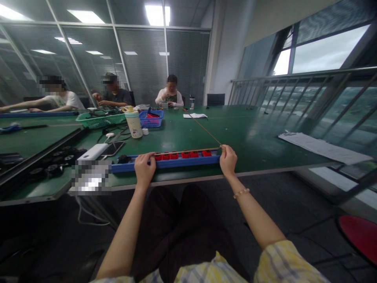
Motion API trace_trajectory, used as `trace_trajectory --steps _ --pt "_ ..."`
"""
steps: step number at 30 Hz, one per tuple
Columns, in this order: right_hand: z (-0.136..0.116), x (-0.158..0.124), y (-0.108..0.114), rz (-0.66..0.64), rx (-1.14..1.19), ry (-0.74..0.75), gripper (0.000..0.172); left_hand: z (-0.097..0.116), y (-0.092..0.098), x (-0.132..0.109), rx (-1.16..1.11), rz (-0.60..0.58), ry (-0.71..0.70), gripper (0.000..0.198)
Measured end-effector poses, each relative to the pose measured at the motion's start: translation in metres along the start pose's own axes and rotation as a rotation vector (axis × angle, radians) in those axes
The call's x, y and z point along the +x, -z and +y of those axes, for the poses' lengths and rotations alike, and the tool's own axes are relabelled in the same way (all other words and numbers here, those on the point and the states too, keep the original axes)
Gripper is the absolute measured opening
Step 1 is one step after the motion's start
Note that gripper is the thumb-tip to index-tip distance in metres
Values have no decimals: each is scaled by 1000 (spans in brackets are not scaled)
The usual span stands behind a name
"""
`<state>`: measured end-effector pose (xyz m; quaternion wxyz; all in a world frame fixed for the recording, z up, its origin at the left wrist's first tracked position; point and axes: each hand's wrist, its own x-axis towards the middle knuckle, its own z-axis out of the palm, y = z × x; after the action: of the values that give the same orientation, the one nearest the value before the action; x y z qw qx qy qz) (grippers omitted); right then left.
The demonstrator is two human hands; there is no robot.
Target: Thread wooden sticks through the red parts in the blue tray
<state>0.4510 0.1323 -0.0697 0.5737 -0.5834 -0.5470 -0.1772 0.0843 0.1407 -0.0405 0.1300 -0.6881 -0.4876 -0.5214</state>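
Observation:
A long, narrow blue tray (176,162) lies near the table's front edge, holding several red pieces (174,155) in a row and a small black part (123,158) at its left end. Over the red pieces runs a thin yellow-brown cord (203,149), stretched between my hands. My left hand (145,169) is closed on the cord at the tray's left half. At the right end, my right hand (228,159) pinches it too. Beyond that hand the cord turns and trails back across the table to a white paper. My fingertips partly hide both grips.
Left of the tray lie a white power bank (93,151), a phone (113,148) and black round parts (54,169). Behind stand a cup (134,125), a green basket (101,121) and a blue basket (157,120). Papers (321,146) lie right. Several people sit across.

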Motion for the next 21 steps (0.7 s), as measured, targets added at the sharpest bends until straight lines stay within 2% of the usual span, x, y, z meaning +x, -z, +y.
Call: trace_trajectory --steps 7,21 --pt "1 1 -1 -37 11 4 39 1 0 0 -22 6 -12 27" --pt "3 1 -2 -63 -41 21 37 2 -1 2 -16 -54 -19 26"
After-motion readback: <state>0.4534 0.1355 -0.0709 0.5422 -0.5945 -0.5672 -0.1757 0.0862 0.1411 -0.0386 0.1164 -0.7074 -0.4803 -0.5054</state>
